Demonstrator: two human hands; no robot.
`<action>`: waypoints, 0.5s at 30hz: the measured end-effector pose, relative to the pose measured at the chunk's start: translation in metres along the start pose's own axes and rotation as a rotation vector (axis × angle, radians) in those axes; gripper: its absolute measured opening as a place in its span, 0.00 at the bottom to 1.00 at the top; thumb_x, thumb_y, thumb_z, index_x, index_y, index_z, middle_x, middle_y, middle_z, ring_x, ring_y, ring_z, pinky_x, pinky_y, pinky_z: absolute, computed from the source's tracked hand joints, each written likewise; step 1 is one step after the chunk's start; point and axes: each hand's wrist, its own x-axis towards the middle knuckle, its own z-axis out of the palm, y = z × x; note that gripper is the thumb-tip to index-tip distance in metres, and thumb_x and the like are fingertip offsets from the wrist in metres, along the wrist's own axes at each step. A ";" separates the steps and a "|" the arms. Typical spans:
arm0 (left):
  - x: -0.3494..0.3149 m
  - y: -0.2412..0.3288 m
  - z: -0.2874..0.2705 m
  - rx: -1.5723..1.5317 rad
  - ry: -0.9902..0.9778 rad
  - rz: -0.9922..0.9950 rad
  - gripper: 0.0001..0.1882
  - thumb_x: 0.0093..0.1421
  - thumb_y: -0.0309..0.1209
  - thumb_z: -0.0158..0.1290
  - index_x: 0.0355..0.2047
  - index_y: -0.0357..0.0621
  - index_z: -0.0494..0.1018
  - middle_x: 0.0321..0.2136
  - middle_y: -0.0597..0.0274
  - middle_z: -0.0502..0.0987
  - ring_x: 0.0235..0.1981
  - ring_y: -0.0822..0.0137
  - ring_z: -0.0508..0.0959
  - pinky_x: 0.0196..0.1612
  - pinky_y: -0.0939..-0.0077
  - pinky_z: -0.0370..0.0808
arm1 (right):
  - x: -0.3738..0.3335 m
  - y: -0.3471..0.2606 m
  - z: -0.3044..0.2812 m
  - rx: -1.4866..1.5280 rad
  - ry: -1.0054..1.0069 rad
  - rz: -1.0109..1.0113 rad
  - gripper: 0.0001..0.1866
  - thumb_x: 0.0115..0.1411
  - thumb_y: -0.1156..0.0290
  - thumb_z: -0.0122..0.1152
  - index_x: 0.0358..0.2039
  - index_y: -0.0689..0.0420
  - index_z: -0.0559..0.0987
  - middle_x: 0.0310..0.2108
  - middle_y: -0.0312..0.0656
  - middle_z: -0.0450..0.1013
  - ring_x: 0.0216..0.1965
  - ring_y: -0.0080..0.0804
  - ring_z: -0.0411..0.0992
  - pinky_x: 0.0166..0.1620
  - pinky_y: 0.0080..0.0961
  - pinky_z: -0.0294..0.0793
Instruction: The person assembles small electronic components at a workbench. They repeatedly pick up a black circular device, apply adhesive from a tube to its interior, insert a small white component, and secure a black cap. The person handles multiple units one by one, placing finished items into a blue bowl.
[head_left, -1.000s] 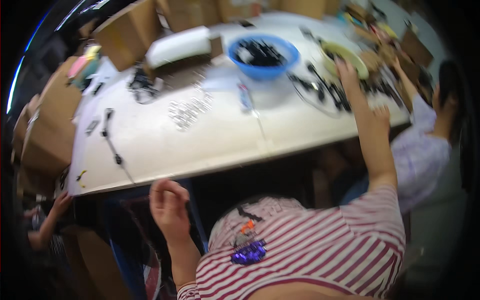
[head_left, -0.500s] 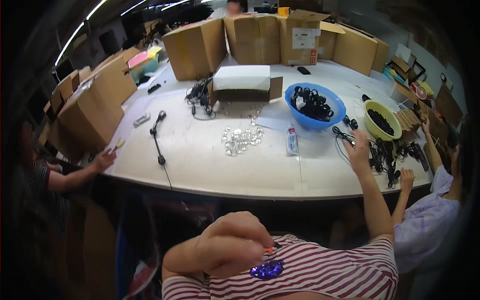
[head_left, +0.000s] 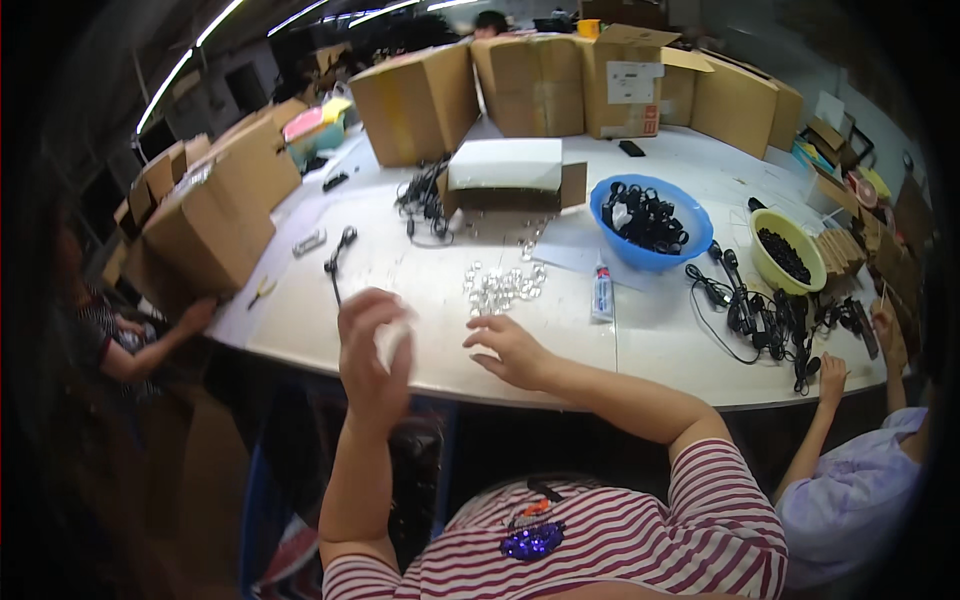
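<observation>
My left hand [head_left: 372, 345] hovers over the table's front edge, smeared by motion, with a gap between thumb and curved fingers and nothing visible in it. Behind it lies a black cord with small black parts [head_left: 340, 255], its lower end hidden by the hand. My right hand [head_left: 508, 352] reaches in from the right, palm down, fingers apart and holding nothing. Just beyond its fingertips, small clear glass-like pieces [head_left: 500, 288] lie scattered. A white and blue tube [head_left: 601, 292] with a red cap is to their right.
A blue bowl [head_left: 700, 250] of black parts and a yellow bowl [head_left: 815, 272] of small black pieces stand right, near tangled black cables [head_left: 745, 305]. An open carton [head_left: 505, 165] and large boxes [head_left: 415, 105] stand behind. Yellow-handled pliers [head_left: 262, 292] lie left. Co-workers sit on both sides.
My left hand has gone from in front of my chest out over the table. My right hand has swung left from the black cables toward the clear pieces. The left co-worker's hand has left the pliers.
</observation>
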 end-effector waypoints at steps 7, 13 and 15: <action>-0.075 -0.233 -0.032 0.785 -0.054 -0.689 0.25 0.53 0.36 0.51 0.50 0.41 0.61 0.46 0.45 0.63 0.49 0.50 0.63 0.50 0.61 0.62 | -0.004 0.023 0.010 0.063 0.052 -0.012 0.07 0.46 0.79 0.57 0.29 0.57 0.74 0.35 0.42 0.70 0.39 0.41 0.68 0.43 0.32 0.68; -0.085 -0.249 -0.015 1.012 -0.390 -0.946 0.29 0.54 0.45 0.50 0.51 0.43 0.60 0.46 0.45 0.64 0.48 0.47 0.65 0.49 0.54 0.63 | -0.010 0.024 0.011 0.078 0.068 -0.017 0.06 0.47 0.78 0.57 0.28 0.57 0.74 0.34 0.41 0.70 0.39 0.40 0.68 0.42 0.31 0.68; -0.084 -0.253 -0.010 0.986 -0.393 -0.980 0.28 0.54 0.44 0.49 0.50 0.42 0.61 0.45 0.45 0.65 0.47 0.48 0.67 0.48 0.54 0.65 | -0.012 0.025 0.009 0.063 0.060 -0.014 0.06 0.48 0.77 0.57 0.28 0.57 0.74 0.34 0.40 0.70 0.39 0.40 0.68 0.43 0.31 0.67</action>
